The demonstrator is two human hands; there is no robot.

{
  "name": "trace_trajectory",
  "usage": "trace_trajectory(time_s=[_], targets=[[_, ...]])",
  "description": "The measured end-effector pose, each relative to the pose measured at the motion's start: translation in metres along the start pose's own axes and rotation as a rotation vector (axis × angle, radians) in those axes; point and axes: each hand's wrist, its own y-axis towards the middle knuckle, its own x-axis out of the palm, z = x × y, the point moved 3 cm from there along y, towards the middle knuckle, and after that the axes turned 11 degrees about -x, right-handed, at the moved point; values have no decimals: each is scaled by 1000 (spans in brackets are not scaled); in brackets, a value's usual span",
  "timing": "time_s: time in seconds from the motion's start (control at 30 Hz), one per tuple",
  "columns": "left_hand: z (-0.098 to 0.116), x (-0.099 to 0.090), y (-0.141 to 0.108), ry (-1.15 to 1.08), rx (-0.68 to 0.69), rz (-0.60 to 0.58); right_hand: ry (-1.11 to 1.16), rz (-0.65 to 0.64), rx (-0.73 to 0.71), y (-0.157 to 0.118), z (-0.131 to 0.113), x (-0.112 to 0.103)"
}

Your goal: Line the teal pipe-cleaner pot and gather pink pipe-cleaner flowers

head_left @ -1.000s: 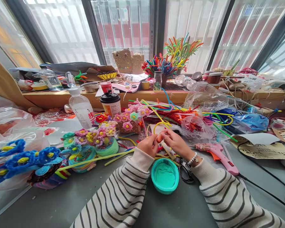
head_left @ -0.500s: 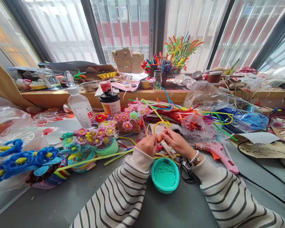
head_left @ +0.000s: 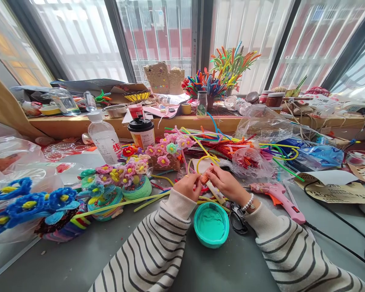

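My left hand (head_left: 188, 186) and my right hand (head_left: 226, 183) meet at the middle of the table, fingers closed, fingertips nearly touching. Between them is a small orange-brown piece (head_left: 204, 178), pinched in my right fingers; its shape is mostly hidden. A yellow pipe cleaner (head_left: 200, 159) curves up beside my left fingers, but what they pinch is too small to make out. Just below both hands sits a turquoise bowl (head_left: 211, 225) with a soft turquoise filling. Black-framed glasses (head_left: 239, 222) lie by my right wrist.
A pink glue gun (head_left: 280, 196) lies on the right with its black cord. Pipe-cleaner flowers (head_left: 28, 205) stand at left. Behind are a bottle (head_left: 103, 140), a lidded cup (head_left: 142, 134), pink flowers (head_left: 170, 148) and a heap of pipe cleaners (head_left: 219, 148). A cluttered ledge runs along the windows.
My hands stay in almost the same place; the fingers have shifted slightly around the small orange-brown piece, which shows a little more.
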Motion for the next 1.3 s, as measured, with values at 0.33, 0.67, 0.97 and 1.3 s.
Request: trace_trajectory(time_s=[0.33,0.67,0.97,1.3], targets=[[6,-4,-2,113,193,132,-6,1,12,-1,0,-2],[17,-13,-6,73,312,206,210,73,59,1,-8,12],[15,-11,-3,-337,-144,27,180,144,52,-2,-15,8],[14,-8,-6,35,274,173,117,74,78,-2,-11,6]])
